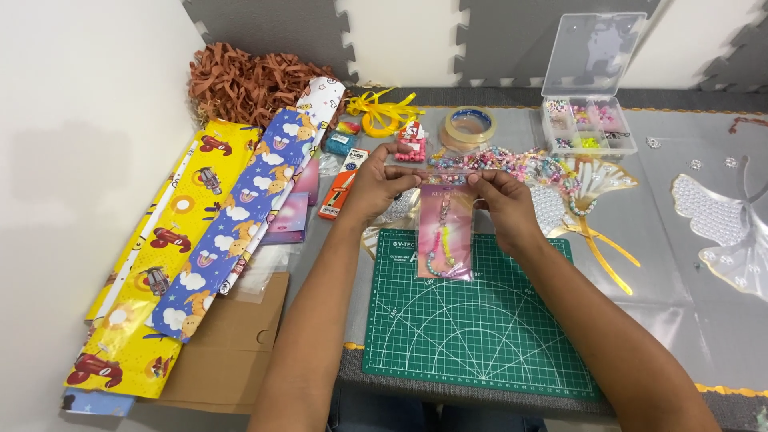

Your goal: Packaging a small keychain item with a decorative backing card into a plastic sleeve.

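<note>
Both hands hold up a clear plastic pouch (445,232) with a pink card and a beaded keychain inside, over the far edge of a green cutting mat (472,320) that lies on the near middle of the tabletop (680,304). The left hand (374,186) pinches the pouch's top left corner between thumb and fingers, and the right hand (500,198) pinches its top right corner the same way, so the pouch hangs upright between them with its lower end just over the mat. Just beyond the hands lies a loose spread of coloured beads (512,162), with a roll of clear tape (468,126) behind it and a yellow ribbon bow (382,112) further left. At the far right of these stands an open clear bead box (588,128) with its lid raised. To the left, rolls of wrapping paper, one yellow (160,256) and one blue (236,220), lie slanted beside the wall, over flat brown cardboard (228,344). Brown shredded paper (244,80) is heaped at the far left corner.
</note>
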